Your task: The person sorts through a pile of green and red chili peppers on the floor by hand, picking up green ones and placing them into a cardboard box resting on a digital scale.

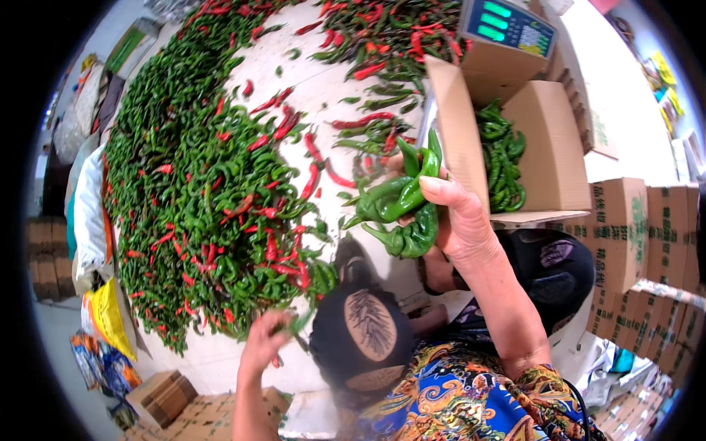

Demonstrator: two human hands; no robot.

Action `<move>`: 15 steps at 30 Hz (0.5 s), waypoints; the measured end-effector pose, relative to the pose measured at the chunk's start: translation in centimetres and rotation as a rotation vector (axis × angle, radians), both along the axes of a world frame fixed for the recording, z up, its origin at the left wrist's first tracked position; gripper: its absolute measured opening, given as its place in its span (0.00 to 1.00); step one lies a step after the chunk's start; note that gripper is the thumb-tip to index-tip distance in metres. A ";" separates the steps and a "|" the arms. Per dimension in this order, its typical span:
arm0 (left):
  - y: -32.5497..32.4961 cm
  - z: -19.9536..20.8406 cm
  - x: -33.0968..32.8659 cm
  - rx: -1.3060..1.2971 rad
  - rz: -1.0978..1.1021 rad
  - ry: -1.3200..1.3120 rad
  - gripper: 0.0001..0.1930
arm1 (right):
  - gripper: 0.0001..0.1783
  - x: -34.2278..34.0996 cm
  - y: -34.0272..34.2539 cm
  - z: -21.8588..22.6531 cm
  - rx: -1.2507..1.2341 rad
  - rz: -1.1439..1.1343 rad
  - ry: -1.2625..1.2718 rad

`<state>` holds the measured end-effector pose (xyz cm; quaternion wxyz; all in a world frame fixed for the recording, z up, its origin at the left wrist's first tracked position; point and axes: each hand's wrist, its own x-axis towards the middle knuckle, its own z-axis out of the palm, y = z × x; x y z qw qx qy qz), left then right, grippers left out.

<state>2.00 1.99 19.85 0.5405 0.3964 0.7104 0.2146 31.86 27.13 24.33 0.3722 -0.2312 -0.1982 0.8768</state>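
Observation:
My right hand is raised in front of me, closed round a bunch of several green peppers, thumb pressed over them. Lower and to the left, my left hand has its fingers closed on one green pepper, which is a little blurred. That hand is at the near edge of a big heap of green peppers with red ones mixed in. Right of my raised hand stands an open cardboard box with green peppers inside.
Red peppers are scattered over the pale surface. A scale display with lit green digits stands behind the box. Stacked cartons are at the right. My dark-clad knees are close below my hands. Yellow bag at left.

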 end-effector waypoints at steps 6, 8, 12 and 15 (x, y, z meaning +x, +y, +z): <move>-15.0 -0.6 -1.2 -0.730 -0.586 0.043 0.12 | 0.31 4.3 1.6 4.9 0.291 -0.200 -0.428; -18.0 -2.9 1.0 -0.798 -0.554 0.008 0.12 | 0.28 6.5 2.3 6.7 0.380 -0.263 -0.535; -22.7 -8.0 4.6 -0.712 -0.303 -0.071 0.11 | 0.33 10.5 4.8 8.2 0.766 -0.079 -1.239; -25.2 -9.6 5.6 -0.676 -0.169 -0.124 0.11 | 0.43 12.5 5.4 4.6 0.941 0.177 -1.750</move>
